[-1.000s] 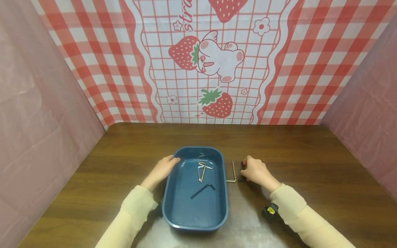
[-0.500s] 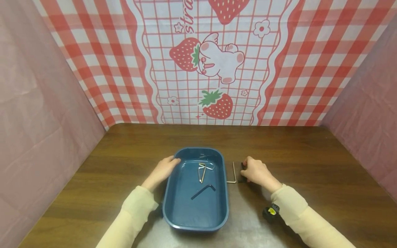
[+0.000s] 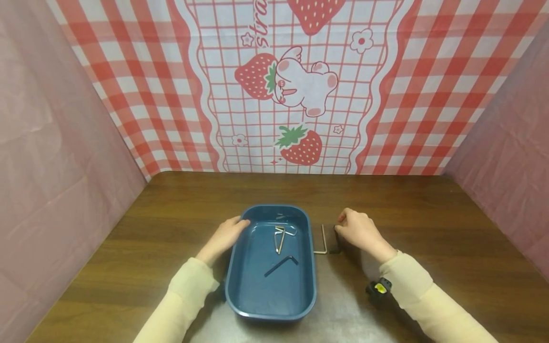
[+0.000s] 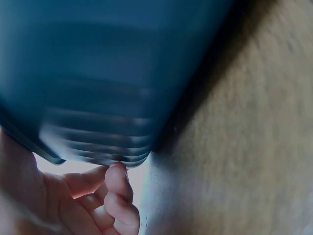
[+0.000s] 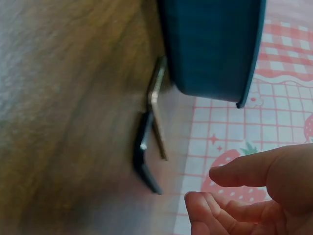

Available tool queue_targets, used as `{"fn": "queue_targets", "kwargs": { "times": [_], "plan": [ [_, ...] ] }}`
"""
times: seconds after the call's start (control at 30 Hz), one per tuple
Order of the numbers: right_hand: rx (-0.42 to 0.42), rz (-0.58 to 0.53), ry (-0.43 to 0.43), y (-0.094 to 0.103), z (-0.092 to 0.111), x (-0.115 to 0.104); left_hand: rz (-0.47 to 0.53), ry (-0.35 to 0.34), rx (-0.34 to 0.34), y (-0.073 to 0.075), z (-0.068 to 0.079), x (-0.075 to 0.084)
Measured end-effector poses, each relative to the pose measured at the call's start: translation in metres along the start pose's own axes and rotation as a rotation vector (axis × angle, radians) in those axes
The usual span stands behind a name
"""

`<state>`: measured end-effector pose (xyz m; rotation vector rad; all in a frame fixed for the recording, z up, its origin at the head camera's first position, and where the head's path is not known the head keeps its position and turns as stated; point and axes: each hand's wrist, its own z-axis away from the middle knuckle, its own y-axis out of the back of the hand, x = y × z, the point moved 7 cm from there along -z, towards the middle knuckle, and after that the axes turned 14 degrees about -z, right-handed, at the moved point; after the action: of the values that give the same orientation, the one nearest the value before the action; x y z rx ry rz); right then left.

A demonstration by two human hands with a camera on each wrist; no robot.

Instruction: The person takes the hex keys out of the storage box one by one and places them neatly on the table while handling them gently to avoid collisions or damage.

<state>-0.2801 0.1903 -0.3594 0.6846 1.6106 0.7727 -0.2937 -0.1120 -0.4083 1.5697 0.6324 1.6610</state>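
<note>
My left hand [image 3: 224, 238] grips the far left side of a blue plastic tray [image 3: 314, 274], thumb over the rim and fingers against the outer wall [image 4: 98, 88]. Right of the tray, an L-shaped black hex key [image 5: 142, 147] lies on the table beside a brass-coloured hex key [image 5: 155, 95]. My right hand [image 3: 360, 232] is just above the black one. In the right wrist view its thumb and fingers are parted, with nothing between them. Inside the tray lie another black hex key [image 3: 279, 267] and a small cluster of silver and brass hex keys [image 3: 280, 240].
The brown wooden table [image 3: 399, 205] ends at the back against a red-and-white strawberry cloth [image 3: 300, 85]. Pinkish curtains [image 3: 64, 143] hang at both sides. A black device with a yellow patch [image 3: 379, 288] sits at my right cuff.
My right hand has come off the black hex key, rising slightly and shifting right. That key stays on the table, showing more. The left hand and tray keep their places.
</note>
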Motion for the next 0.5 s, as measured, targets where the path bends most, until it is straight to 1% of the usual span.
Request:
{"fn": "queue_targets", "kwargs": {
  "times": [0.27,0.5],
  "plan": [
    [0.041,-0.025,0.085,0.006,-0.001,-0.019,0.007,0.0,-0.008,-0.001,-0.001,-0.001],
    [0.042,-0.077,0.143,0.005,-0.001,-0.041,0.02,-0.001,-0.008,-0.002,-0.001,-0.002]
  ]
}}
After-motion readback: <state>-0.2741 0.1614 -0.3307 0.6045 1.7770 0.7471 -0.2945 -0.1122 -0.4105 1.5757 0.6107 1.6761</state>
